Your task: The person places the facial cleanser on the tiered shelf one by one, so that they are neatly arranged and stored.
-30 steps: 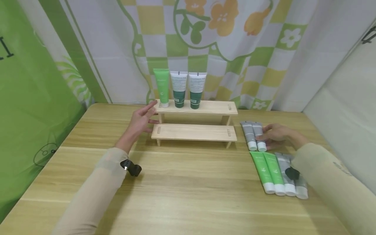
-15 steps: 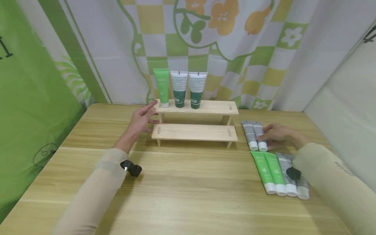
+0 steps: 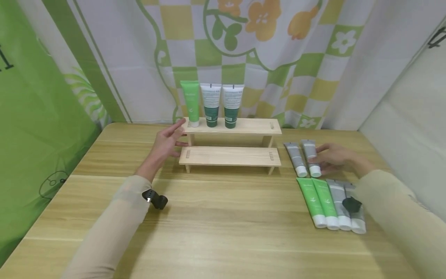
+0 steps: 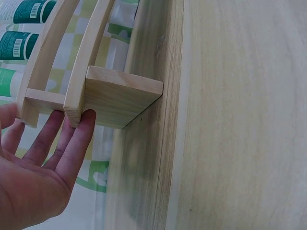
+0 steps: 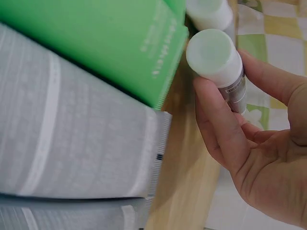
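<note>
My right hand [image 3: 334, 158] pinches a grey tube [image 3: 311, 155] with a white cap, between thumb and fingers. The right wrist view shows its cap [image 5: 211, 50] toward the camera. A second grey tube [image 3: 295, 159] lies just left of it, with a gap between them. My left hand [image 3: 166, 142] touches the left end of a two-step wooden shelf [image 3: 230, 156], fingers mostly extended. In the left wrist view the fingertips [image 4: 88, 116] press on the ends of its boards. On the upper step stand one green tube [image 3: 191, 102] and two white-and-dark-green tubes [image 3: 211, 102].
Below the right hand lie two light green tubes [image 3: 317, 203] and two more grey tubes [image 3: 339, 203], side by side, partly under the right forearm. A patterned curtain [image 3: 265, 77] hangs behind the wooden table [image 3: 223, 232].
The grey tube in my right hand has separated from its neighbour, shifting slightly away and tilting up. The left hand stays at the shelf's end.
</note>
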